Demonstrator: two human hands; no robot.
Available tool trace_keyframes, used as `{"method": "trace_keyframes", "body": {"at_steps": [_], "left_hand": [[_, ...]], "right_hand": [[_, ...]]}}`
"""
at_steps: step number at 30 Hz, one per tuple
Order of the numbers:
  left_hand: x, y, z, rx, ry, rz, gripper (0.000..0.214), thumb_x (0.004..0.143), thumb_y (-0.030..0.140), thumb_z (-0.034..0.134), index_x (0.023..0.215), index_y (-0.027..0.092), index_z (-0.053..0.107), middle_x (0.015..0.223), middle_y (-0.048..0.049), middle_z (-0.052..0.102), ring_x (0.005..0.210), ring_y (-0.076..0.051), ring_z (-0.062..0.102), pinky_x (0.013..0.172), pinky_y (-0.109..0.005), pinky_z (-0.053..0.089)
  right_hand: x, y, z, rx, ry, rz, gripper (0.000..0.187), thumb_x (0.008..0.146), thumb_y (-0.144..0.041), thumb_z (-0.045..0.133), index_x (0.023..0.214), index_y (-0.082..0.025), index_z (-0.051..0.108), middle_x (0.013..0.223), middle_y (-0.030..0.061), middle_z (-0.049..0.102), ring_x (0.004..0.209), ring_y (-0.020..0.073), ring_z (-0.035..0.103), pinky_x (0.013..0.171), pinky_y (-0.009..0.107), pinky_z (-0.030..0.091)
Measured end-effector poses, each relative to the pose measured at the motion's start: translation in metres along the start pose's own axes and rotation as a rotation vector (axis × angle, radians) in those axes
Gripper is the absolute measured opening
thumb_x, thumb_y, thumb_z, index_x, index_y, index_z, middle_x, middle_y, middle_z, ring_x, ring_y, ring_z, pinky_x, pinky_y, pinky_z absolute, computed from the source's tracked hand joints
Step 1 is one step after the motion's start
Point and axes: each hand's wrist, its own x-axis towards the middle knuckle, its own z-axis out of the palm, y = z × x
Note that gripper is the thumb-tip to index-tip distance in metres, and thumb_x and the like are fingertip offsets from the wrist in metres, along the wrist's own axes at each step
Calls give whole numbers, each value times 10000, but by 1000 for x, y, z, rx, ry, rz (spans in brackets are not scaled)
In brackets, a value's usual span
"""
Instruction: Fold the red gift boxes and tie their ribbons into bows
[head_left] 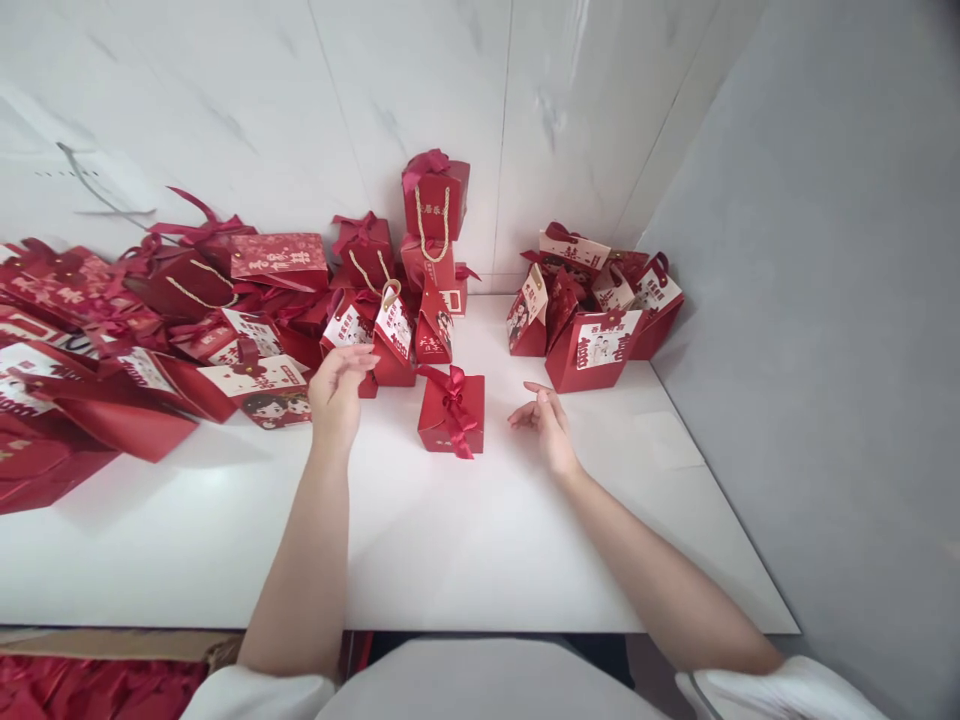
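Observation:
A red gift box with a ribbon bow (439,408) stands on the white table (450,540) between my hands, touched by neither. My left hand (339,390) is raised to its left, fingers loosely bent and apart, close in front of two small red boxes with white tags (391,345). Nothing shows in its grasp. My right hand (547,425) hovers to the box's right, fingers spread and holding nothing. Just beyond it sits a group of red boxes with printed tags (592,360).
Many red gift boxes (165,390) are heaped along the left. A stack of red boxes with a rope handle (454,205) leans near the marble wall (420,80). A grey panel (840,350) bounds the right. Below the table's front edge, a carton (127,642) holds red items.

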Motion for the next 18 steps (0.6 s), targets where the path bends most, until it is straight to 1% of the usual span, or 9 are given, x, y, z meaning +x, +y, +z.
{"method": "trace_keyframes", "body": {"at_steps": [3, 5, 7, 8, 11, 12, 14, 16, 18], "left_hand": [[-7, 50, 14, 252, -369, 172, 335, 904, 386, 529, 1168, 229, 664, 1231, -55, 664, 1180, -243, 598, 1018, -360, 442], [-12, 75, 30, 466, -638, 211, 441, 925, 498, 492, 1286, 269, 599, 1368, -48, 578, 1261, -257, 540, 1068, -380, 408], [-14, 87, 47, 662, -812, 242, 614, 882, 629, 490, 1372, 261, 530, 1481, -76, 472, 1358, -300, 442, 1119, -425, 354], [-14, 89, 54, 747, -892, 276, 718, 833, 688, 518, 1402, 250, 501, 1529, -94, 412, 1413, -328, 364, 1157, -461, 295], [-12, 84, 68, 913, -1139, 426, 949, 678, 754, 635, 1448, 233, 443, 1612, -120, 260, 1500, -370, 137, 1209, -556, 53], [-11, 82, 69, 941, -1204, 463, 984, 654, 742, 662, 1459, 231, 423, 1621, -125, 235, 1508, -367, 100, 1203, -569, 2], [-9, 76, 69, 975, -1272, 495, 1028, 640, 702, 692, 1489, 223, 365, 1619, -141, 232, 1512, -354, 88, 1198, -568, -18], [-9, 70, 68, 992, -1280, 497, 1076, 639, 658, 712, 1525, 223, 283, 1598, -153, 277, 1504, -346, 129, 1200, -555, 22], [-10, 62, 66, 1014, -1249, 483, 1094, 651, 603, 726, 1545, 233, 217, 1555, -156, 349, 1471, -339, 228, 1197, -539, 93]], "right_hand": [[4, 3, -2, 33, 22, 43, 475, 918, -625, 486, 1132, -204, 541, 681, 3, 679, 634, 176, 630, 662, 314, 499], [5, 3, -2, 38, 29, 52, 480, 890, -643, 514, 1105, -216, 550, 681, 1, 681, 637, 178, 637, 661, 313, 501], [5, 3, -2, 44, 30, 57, 479, 868, -652, 536, 1086, -225, 553, 678, -1, 682, 637, 182, 642, 660, 314, 504], [5, 3, -2, 47, 27, 58, 478, 862, -652, 542, 1083, -227, 553, 678, -1, 683, 638, 182, 643, 660, 315, 505], [6, 4, -4, 48, 18, 57, 473, 857, -648, 553, 1083, -233, 547, 683, -2, 687, 627, 176, 638, 654, 311, 504], [6, 4, -5, 46, 18, 59, 471, 854, -648, 557, 1082, -235, 543, 684, -3, 688, 619, 173, 634, 648, 308, 502], [6, 6, -7, 49, 19, 63, 469, 847, -648, 565, 1077, -240, 535, 689, -8, 689, 603, 166, 625, 643, 304, 496], [5, 7, -7, 53, 20, 64, 467, 842, -647, 574, 1072, -242, 533, 692, -11, 688, 595, 163, 620, 646, 303, 493], [5, 9, -8, 56, 22, 61, 463, 841, -641, 581, 1071, -242, 535, 692, -15, 685, 592, 160, 616, 647, 300, 490]]}}
